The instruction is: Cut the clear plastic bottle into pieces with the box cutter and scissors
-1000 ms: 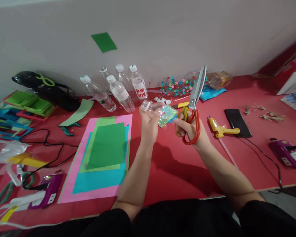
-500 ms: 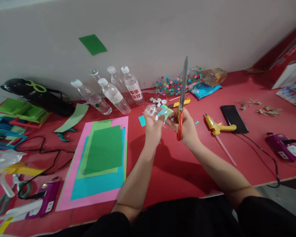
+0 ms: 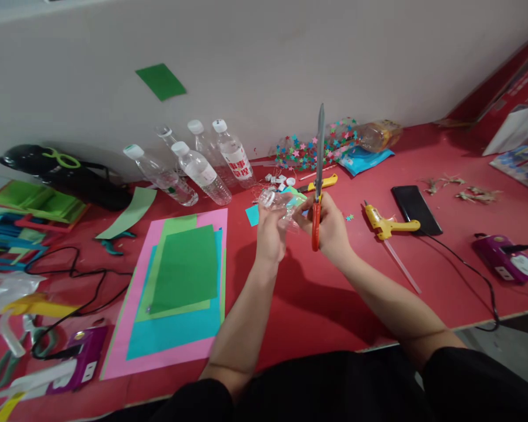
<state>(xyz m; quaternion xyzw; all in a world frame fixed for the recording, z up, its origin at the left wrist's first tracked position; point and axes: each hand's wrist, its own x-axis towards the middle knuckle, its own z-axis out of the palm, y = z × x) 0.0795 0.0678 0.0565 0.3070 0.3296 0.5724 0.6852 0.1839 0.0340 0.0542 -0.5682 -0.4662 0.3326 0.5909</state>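
In my left hand (image 3: 271, 234) is a clear plastic bottle piece (image 3: 286, 206), its narrow neck end toward the left. Orange-handled scissors (image 3: 319, 170) stand upright in my right hand (image 3: 328, 225), blades pointing up. The fingertips of that hand also touch the right edge of the plastic piece. Behind the hands lie a yellow utility knife (image 3: 328, 182), small white pieces (image 3: 278, 179) and a blue paper scrap (image 3: 252, 215).
Clear bottles (image 3: 205, 173) stand at the back left. Stacked coloured sheets (image 3: 185, 269) lie left of my arms. On the right are a yellow glue gun (image 3: 389, 225), a black phone (image 3: 416, 209) and a purple power strip (image 3: 508, 258). A black flask (image 3: 66, 176) lies far left.
The scissors have shifted slightly left with my right hand and stand more upright. My left hand has turned a little around the plastic piece.
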